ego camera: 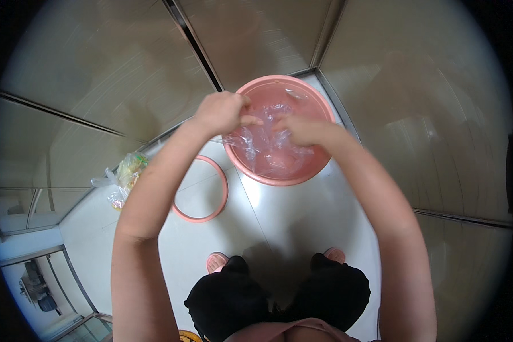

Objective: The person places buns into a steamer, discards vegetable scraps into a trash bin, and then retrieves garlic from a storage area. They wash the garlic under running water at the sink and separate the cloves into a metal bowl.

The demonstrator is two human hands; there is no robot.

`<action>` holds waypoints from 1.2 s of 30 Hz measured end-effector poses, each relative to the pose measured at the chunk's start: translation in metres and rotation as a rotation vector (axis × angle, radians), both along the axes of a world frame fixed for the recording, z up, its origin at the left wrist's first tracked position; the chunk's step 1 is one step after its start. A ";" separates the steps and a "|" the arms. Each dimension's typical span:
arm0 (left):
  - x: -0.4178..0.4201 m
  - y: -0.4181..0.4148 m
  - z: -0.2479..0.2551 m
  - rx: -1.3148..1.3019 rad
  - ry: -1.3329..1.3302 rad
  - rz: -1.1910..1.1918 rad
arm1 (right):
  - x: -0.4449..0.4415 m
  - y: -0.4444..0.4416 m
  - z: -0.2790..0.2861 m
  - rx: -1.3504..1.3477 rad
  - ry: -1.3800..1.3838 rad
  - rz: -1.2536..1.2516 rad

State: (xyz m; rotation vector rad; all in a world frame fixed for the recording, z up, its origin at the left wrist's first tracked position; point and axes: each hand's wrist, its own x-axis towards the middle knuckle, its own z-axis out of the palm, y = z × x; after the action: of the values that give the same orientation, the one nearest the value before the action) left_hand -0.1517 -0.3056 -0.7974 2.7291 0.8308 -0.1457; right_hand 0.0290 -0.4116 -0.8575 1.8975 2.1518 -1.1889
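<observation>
A round pink plastic bin (281, 182) stands on the tiled floor near the corner of the cabinets. A clear thin plastic bag (260, 147) lies crumpled across its mouth, partly inside. My left hand (224, 112) is over the bin's left rim, thumb and fingers at the plastic; whether they pinch it is unclear. Over the right part of the bin, my right hand (303, 129) is blurred, its fingers at the bag's middle; its grip cannot be told. A pink plastic ring (225, 188) lies flat on the floor to the left of the bin.
A knotted clear plastic bag with mixed contents (126, 177) sits on the floor at the left, by the cabinet base. Glossy brown cabinet doors (393, 111) rise behind and to the right. My slippered feet (217, 261) are below. Part of a yellowish object (190, 336) shows at the bottom edge.
</observation>
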 end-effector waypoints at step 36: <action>-0.026 0.025 -0.031 -0.540 -0.561 0.333 | -0.017 -0.022 0.040 0.545 -0.138 0.245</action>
State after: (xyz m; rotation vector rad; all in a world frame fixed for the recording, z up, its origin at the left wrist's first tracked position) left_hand -0.1772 -0.2801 -0.8284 1.9468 0.8931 0.3909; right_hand 0.0119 -0.4333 -0.8173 1.7229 2.7186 -0.4399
